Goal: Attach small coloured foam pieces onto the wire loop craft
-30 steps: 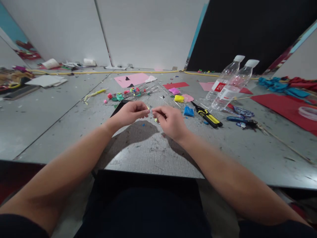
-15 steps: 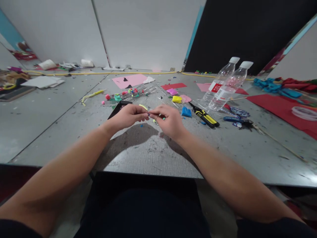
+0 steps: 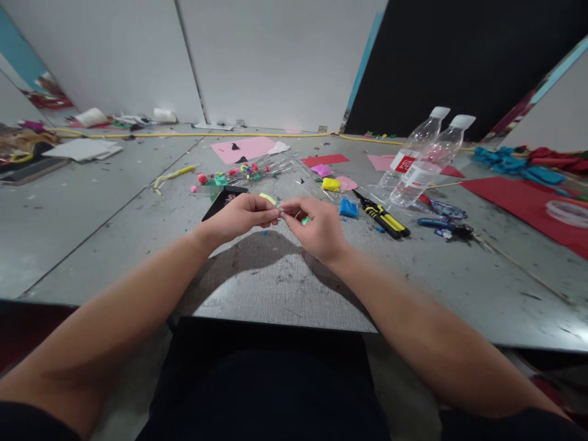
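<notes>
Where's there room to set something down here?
Mostly bare grey table, scraps aside: between bare left hand, bare right hand and near edge; left, between flat white sheets and left forearm. Crowded: beyond the hands, from rectangular pink paper to clear plastic bottles.

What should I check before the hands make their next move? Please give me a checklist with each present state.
1. Both hands in view: ok; left hand and right hand come together at the fingertips.
2. Piece at the fingertips identifiable: cannot tell; the tiny piece is mostly hidden.
3. Pliers apart from the hands: ok; the black-and-yellow pliers lie beyond the blue packet, to the right.
4. Bottles capped: ok; both clear bottles wear white caps.
5. Table free of scraps near the hands: not ok; a blue crumb lies on the table.
</notes>
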The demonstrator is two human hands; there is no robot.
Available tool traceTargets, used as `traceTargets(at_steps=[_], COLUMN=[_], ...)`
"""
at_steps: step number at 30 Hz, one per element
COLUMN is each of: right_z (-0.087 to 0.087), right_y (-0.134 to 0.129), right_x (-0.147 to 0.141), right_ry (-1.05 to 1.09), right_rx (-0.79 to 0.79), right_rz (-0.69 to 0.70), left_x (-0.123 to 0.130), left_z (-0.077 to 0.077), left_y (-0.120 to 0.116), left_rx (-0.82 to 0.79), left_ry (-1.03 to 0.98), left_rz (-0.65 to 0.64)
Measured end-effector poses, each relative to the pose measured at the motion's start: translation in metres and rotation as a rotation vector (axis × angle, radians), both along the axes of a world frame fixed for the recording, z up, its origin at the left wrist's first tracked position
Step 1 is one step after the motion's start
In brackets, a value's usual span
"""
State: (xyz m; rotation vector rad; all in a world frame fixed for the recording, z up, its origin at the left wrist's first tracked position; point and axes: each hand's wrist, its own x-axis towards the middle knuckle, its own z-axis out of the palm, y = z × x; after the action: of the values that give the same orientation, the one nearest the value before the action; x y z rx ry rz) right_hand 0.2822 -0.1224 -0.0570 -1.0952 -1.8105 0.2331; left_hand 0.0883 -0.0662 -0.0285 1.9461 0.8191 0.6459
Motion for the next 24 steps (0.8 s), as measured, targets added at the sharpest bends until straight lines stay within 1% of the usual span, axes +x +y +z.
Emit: traceTargets(at_steps=[5, 8, 10, 12, 14, 16, 21, 24], right_z=[0.007, 0.009, 0.009, 0.008, 0.006, 0.002, -0.004, -0.003], right_y=[0.002, 0.005, 0.007, 0.008, 0.01, 0.012, 0.02, 0.023], right_x=[0.003, 0.007, 0.009, 0.009, 0.009, 0.008, 0.008, 0.01], right_ry=[0.02, 0.036, 0.039, 0.069, 0.137, 0.226, 0.468, 0.527], right_rx=[0.09, 0.088, 0.051, 0.012, -0.029, -0.08, -0.208, -0.279], right_rz=[-0.085, -0.135, -0.143, -0.136, -0.121, -0.108, -0.103, -0.116], left_x=[-0.001, -0.003, -0.004, -0.006, -0.008, -0.009, -0.012, -0.013], left_z=[0.003, 0.004, 0.002, -0.002, -0.006, -0.009, -0.012, -0.013], left_y=[0.001, 0.005, 0.01, 0.015, 0.02, 0.023, 0.024, 0.026], left_rx=[-0.058, -0.075, -0.018, 0.109, 0.266, 0.36, 0.389, 0.404], left_ry=[-0.018, 0.014, 0.091, 0.211, 0.326, 0.387, 0.41, 0.403], left_rz=[0.026, 0.071, 0.132, 0.184, 0.192, 0.175, 0.178, 0.197])
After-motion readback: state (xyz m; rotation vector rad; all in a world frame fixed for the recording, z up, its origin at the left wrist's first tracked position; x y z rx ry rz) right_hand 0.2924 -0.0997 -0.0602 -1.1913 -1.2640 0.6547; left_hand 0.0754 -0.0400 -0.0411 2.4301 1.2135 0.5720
